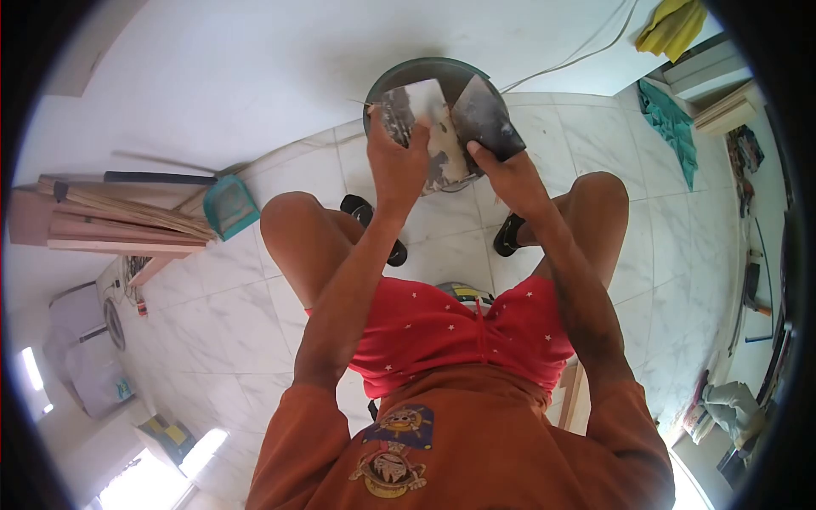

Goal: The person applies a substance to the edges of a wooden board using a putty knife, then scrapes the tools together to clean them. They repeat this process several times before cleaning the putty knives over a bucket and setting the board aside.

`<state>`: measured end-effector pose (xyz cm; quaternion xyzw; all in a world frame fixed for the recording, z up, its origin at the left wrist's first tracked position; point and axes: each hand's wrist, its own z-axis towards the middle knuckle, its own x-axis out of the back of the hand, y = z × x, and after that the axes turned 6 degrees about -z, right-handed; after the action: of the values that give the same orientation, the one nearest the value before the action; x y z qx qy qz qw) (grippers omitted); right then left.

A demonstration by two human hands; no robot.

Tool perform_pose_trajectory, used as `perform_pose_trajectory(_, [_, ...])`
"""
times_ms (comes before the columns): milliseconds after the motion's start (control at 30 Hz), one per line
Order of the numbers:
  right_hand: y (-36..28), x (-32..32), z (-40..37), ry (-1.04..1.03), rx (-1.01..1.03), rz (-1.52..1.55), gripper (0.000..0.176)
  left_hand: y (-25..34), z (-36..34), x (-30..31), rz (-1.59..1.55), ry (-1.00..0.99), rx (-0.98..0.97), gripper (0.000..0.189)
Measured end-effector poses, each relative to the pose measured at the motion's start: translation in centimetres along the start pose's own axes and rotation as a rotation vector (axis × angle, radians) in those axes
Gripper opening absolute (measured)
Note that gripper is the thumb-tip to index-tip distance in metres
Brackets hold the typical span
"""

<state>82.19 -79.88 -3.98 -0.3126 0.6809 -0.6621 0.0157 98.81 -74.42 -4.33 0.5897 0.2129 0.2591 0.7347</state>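
Note:
My left hand (pixel 398 166) is closed on a flat rectangular piece (pixel 438 140) with a blotched black, white and tan face, its thumb lying across that face. In my right hand (pixel 510 177) is a thin dark grey sheet (pixel 486 119), pinched at its lower edge and tilted beside the blotched piece. Both pieces are over a round bucket (pixel 399 70) with a dark green rim, which stands on the floor against the wall. They hide most of its inside.
My knees and dark shoes (pixel 508 236) flank the bucket on the tiled floor (pixel 442 246). To the left lie wooden boards (pixel 127 225) and a teal dustpan (pixel 229 206). A green cloth (pixel 670 123) and a yellow cloth (pixel 671 27) are at the upper right. Several tools line the right side.

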Motion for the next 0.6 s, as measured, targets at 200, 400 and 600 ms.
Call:
perform_pose_trajectory(200, [0.5, 0.6, 1.8, -0.097, -0.189, 0.189, 0.053, 0.4, 0.7, 0.4, -0.018, -0.013, 0.037, 0.034])
perform_pose_trajectory(400, [2.0, 1.6, 1.6, -0.043, -0.100, 0.322, 0.050, 0.1, 0.8, 1.2, -0.058, 0.041, 0.107, 0.033])
perform_pose_trajectory(600, [1.1, 1.4, 0.5, -0.023, -0.056, 0.314, 0.041, -0.2, 0.8, 1.1, -0.258, 0.065, 0.165, 0.033])
